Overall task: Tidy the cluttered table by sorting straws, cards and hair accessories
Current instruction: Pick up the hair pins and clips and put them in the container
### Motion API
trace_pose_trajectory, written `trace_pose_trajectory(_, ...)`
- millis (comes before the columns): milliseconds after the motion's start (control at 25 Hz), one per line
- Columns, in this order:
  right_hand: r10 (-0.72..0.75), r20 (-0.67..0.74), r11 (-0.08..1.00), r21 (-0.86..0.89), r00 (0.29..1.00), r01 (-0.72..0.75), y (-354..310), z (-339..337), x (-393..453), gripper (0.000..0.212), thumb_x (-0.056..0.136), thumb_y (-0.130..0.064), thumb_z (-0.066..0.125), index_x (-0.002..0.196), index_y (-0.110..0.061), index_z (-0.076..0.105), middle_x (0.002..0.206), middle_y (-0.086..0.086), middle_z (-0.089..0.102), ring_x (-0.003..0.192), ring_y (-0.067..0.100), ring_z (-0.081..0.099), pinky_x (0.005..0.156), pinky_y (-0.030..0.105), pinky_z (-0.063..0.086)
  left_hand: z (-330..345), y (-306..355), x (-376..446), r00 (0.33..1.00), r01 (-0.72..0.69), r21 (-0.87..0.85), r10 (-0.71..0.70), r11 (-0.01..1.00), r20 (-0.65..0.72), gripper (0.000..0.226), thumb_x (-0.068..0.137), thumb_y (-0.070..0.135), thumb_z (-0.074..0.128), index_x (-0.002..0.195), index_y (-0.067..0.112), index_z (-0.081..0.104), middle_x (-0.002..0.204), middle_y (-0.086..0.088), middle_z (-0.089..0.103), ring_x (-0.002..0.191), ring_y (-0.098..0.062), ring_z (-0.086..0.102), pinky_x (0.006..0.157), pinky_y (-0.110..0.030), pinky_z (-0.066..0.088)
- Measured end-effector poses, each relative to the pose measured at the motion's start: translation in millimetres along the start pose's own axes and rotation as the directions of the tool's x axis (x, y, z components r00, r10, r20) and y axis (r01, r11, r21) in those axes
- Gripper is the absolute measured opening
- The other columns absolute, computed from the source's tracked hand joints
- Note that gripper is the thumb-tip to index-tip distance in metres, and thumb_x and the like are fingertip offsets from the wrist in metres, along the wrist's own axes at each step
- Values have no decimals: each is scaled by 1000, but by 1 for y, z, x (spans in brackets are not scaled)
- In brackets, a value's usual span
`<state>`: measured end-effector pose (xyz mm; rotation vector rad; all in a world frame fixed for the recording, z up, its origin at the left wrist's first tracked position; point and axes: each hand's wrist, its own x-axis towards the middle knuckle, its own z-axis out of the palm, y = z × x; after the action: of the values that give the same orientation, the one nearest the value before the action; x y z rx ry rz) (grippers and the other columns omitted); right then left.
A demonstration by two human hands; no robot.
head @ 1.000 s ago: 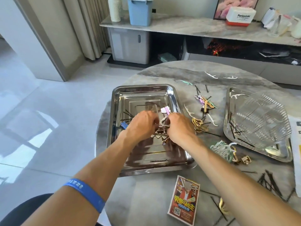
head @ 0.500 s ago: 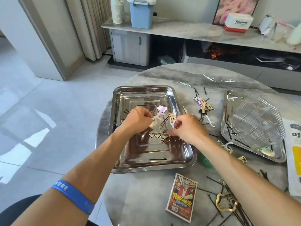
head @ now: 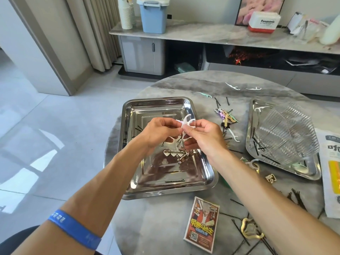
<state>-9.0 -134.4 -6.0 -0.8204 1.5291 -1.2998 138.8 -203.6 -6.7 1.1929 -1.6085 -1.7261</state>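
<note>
Fingers: our thumb and fingertips (head: 186, 130) on both sides are pinched together on a small tangle of white floss picks (head: 185, 124); one forked end sticks up between the hands and another hangs below.
Left hand: our left hand (head: 158, 131) grips the tangle from the left, fingers curled round it.
Right hand: our right hand (head: 202, 135) pinches the same tangle from the right, thumb on top.
What has changed: half a second ago both hands were low, picking among the clips on the tray floor; now they have risen clear of it with the picks between them.
What that means: we judge that the picks are being pulled free of the hair accessories so the kinds can be sorted apart; where they go next we cannot tell.
Left tray: the steel tray (head: 132, 144) lies under our hands, holding a gold zigzag hair clip (head: 173, 154), another decorated clip just beside it, and a few black bobby pins.
Table: the round marble table (head: 147, 227) bears more floss picks, coloured clips (head: 225, 115) and bobby pins between the two trays.
Right tray: a second tray (head: 312, 173) holds a clear ribbed container (head: 288, 133) and black pins.
Near edge: a printed card (head: 202, 224) lies in front of the left tray, with a gold claw clip (head: 250, 230) to its right.
</note>
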Motion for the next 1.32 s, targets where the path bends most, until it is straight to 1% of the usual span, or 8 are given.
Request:
trace_pose_trajectory(160, 14, 56, 997, 76, 998, -18, 3, -4, 0, 15, 87, -15, 74, 99, -8, 69, 77, 6, 70, 56, 17, 63, 47, 27, 54, 3, 3, -1, 1000, -29, 12, 29, 999, 6, 12, 84, 8, 74, 82, 20, 76, 76, 8, 70, 71, -4, 58, 71, -25, 45)
trace_pose_trajectory(400, -46, 7, 993, 110, 999, 45, 3, -11, -8, 6, 87, -13, 73, 89, -8, 75, 74, 5, 68, 62, 14, 62, 48, 24, 52, 8, 9, -3, 987, -158, 66, 159, 985, -16, 5, 81, 13, 76, 77, 11, 79, 93, -5, 76, 83, -13, 68, 88, -33, 54)
trace_pose_trajectory(520, 2, -89, 975, 223, 996, 18, 0, -11, -11, 3, 85, -12, 75, 85, -9, 76, 74, 6, 70, 59, 14, 62, 48, 25, 53, 13, 11, -5, 984, -175, 43, 176, 984, -24, 4, 81, 11, 78, 81, 7, 79, 87, -19, 74, 76, -20, 66, 87, -36, 56)
trace_pose_trajectory(800, 144, -86, 927, 359, 986, -104, -13, -13, -23, 6, 85, -9, 75, 81, -8, 71, 70, 9, 70, 55, 20, 66, 49, 29, 56, 22, 21, -18, 960, -279, -10, 279, 960, 8, 16, 76, -3, 78, 88, 7, 76, 88, -9, 76, 83, -18, 72, 78, -23, 57)
trace_pose_trajectory(920, 123, -73, 922, 377, 990, -87, -14, -17, -30, 5, 85, -8, 74, 81, -7, 71, 71, 8, 69, 53, 18, 64, 48, 28, 56, 28, 27, -26, 951, -309, 5, 309, 951, 3, 18, 79, -5, 75, 89, 9, 74, 88, -11, 75, 82, -19, 69, 80, -27, 58)
trace_pose_trajectory(1040, 102, -35, 884, 461, 994, -74, -17, -24, -41, 6, 82, -9, 75, 77, -9, 72, 69, 6, 67, 54, 16, 64, 49, 26, 56, 33, 36, -36, 964, -263, -85, 265, 961, 14, 24, 81, -8, 71, 95, 11, 67, 84, -13, 69, 76, -18, 62, 68, -24, 51)
trace_pose_trajectory(1160, 26, -7, 845, 535, 1000, -19, -24, -33, -50, 6, 76, -11, 77, 72, -14, 74, 67, 7, 67, 56, 14, 64, 51, 24, 56, 37, 41, -45, 992, -126, -252, 128, 959, -9, 21, 85, -8, 67, 90, 12, 67, 83, -10, 69, 77, -19, 60, 68, -25, 49)
trace_pose_trajectory(1320, -113, -5, 899, 425, 994, 104, -29, -36, -56, 10, 68, -15, 79, 75, -16, 71, 73, 9, 68, 62, 17, 64, 57, 26, 56, 47, 40, -58, 993, 52, -405, -6, 913, 114, 17, 93, -3, 57, 96, 5, 72, 77, -5, 71, 68, -12, 63, 64, -22, 54)
